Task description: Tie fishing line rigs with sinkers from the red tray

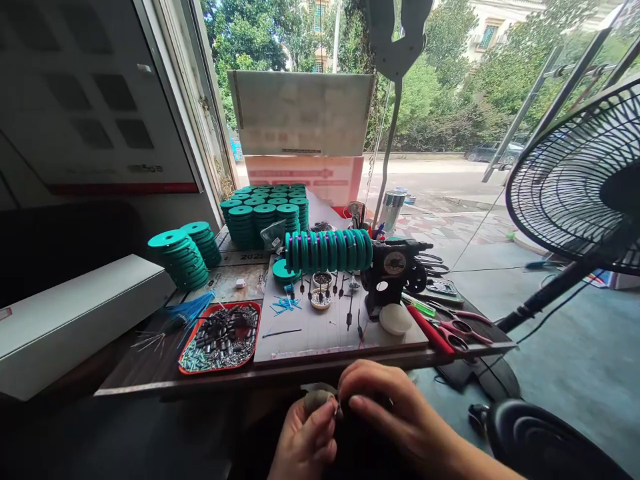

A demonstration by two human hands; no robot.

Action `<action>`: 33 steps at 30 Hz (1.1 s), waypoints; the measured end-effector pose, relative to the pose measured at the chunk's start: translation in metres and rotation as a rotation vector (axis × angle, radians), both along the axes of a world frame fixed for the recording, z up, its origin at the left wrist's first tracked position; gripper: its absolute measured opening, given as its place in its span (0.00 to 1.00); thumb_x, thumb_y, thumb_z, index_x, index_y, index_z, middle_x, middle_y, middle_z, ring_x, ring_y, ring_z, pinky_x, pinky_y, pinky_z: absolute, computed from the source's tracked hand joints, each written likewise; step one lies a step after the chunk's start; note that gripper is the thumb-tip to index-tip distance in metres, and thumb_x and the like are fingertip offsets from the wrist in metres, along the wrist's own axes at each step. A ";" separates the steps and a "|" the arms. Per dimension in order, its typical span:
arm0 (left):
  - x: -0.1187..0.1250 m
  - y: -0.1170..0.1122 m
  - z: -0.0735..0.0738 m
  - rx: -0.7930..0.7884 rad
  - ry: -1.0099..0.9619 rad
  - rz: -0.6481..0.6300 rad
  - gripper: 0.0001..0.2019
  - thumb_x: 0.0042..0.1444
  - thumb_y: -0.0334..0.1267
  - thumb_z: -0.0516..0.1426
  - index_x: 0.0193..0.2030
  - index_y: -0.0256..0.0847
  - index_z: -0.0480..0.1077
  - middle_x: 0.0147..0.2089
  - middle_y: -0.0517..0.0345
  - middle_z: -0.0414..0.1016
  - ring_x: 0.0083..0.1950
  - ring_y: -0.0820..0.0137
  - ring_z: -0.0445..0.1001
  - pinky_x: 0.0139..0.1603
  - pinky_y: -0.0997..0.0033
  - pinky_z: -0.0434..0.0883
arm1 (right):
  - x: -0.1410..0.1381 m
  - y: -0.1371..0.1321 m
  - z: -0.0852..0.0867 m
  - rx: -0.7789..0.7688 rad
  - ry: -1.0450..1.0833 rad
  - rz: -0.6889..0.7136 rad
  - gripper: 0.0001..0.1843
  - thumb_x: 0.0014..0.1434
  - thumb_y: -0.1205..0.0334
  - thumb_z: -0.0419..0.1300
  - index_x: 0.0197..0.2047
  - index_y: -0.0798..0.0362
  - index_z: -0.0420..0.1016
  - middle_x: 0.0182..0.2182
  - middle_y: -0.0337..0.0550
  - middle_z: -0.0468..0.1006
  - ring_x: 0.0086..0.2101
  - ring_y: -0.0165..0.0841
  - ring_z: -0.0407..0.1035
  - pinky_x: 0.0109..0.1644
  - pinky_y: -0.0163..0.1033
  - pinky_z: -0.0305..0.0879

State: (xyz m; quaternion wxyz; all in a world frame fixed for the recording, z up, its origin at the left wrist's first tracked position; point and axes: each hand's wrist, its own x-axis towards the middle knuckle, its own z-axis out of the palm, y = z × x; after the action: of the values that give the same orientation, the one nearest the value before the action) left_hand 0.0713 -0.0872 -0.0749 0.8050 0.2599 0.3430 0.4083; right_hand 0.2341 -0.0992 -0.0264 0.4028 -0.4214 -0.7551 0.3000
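Just below the table's front edge, my left hand (307, 440) is closed in a pinch, thumb against the forefinger. A pale wrap or scrap of material (319, 398) shows at its forefinger. My right hand (393, 407) comes in from the right with curled fingers, its fingertips meeting the left ones. Whatever lies between the fingertips is too small and hidden to name. Above the hands, a row of green spools (327, 250) sits on a black winding device (387, 273). Dark weighted pieces (349, 319) hang or lie beneath the spools on a white board (300, 347).
A red-rimmed tray (257, 333) of small metal parts stands left of the board, beside blue strands (195, 310). Stacked green spools (265, 217) fill the back left. Scissors (463, 328) and a white round lid (395, 319) lie right. A fan (575, 180) stands beyond.
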 end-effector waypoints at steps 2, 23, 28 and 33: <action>0.001 -0.001 0.002 -0.065 -0.035 -0.005 0.16 0.32 0.44 0.71 0.23 0.36 0.73 0.17 0.71 0.52 0.19 0.85 0.44 0.17 0.86 0.47 | 0.006 -0.007 -0.008 0.073 0.139 -0.109 0.10 0.62 0.61 0.50 0.40 0.54 0.71 0.35 0.41 0.75 0.36 0.23 0.70 0.41 0.24 0.66; 0.005 -0.001 -0.004 -0.034 0.027 0.033 0.20 0.26 0.48 0.72 0.23 0.37 0.73 0.15 0.71 0.54 0.16 0.86 0.45 0.15 0.86 0.45 | 0.008 0.008 0.009 -0.155 -0.072 0.071 0.14 0.59 0.58 0.55 0.26 0.58 0.70 0.27 0.38 0.68 0.28 0.21 0.62 0.32 0.24 0.56; 0.003 -0.001 -0.010 0.155 0.212 0.085 0.21 0.31 0.52 0.69 0.24 0.36 0.73 0.16 0.69 0.58 0.15 0.87 0.47 0.16 0.83 0.46 | 0.011 0.023 0.030 0.137 -0.745 0.317 0.12 0.59 0.68 0.52 0.24 0.57 0.67 0.24 0.37 0.68 0.25 0.23 0.55 0.31 0.29 0.51; 0.001 -0.003 -0.002 0.263 0.341 0.097 0.20 0.36 0.52 0.67 0.23 0.36 0.72 0.16 0.71 0.52 0.18 0.84 0.47 0.18 0.82 0.48 | 0.002 0.028 0.032 0.256 -1.004 0.384 0.05 0.54 0.69 0.55 0.27 0.56 0.69 0.27 0.39 0.71 0.26 0.26 0.58 0.28 0.33 0.48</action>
State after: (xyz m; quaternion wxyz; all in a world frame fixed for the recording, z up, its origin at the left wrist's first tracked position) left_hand 0.0719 -0.0903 -0.0773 0.6741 0.4111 0.4301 0.4378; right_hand 0.2366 -0.0708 0.0058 -0.0208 -0.3149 -0.9482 0.0362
